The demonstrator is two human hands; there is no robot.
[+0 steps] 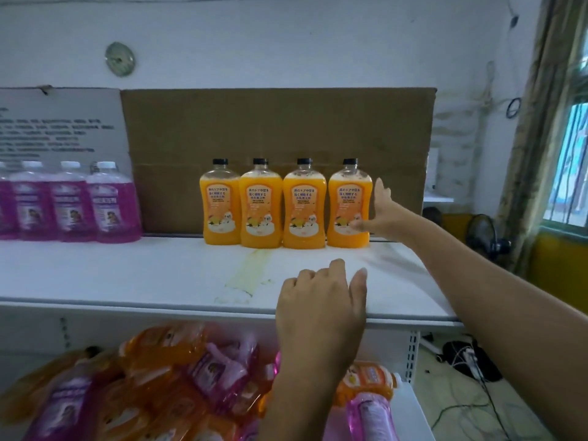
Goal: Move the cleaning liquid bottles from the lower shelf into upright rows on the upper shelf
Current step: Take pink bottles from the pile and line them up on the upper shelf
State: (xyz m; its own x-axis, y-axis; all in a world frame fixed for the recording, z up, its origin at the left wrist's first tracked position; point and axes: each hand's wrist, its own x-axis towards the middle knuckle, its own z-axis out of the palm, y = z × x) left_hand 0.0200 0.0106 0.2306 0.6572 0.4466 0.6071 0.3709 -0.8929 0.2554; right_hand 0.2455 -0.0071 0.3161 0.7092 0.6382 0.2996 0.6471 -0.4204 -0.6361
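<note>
Several orange cleaning liquid bottles [283, 206] with black caps stand upright in a row at the back of the white upper shelf [127, 275]. My right hand [380, 218] lies against the right side of the rightmost orange bottle [345, 208], thumb across its lower front, fingers spread. My left hand [321, 300] rests on the upper shelf's front edge, fingers loosely bent, holding nothing. On the lower shelf, orange and pink bottles [165, 383] lie jumbled in a pile, partly hidden by my left forearm.
Several pink bottles [70, 205] with white caps stand upright at the upper shelf's left. A brown cardboard sheet [280, 128] backs the shelf. A yellowish stain [251, 272] marks the shelf surface. Cables and a power strip [471, 361] lie on the floor at right.
</note>
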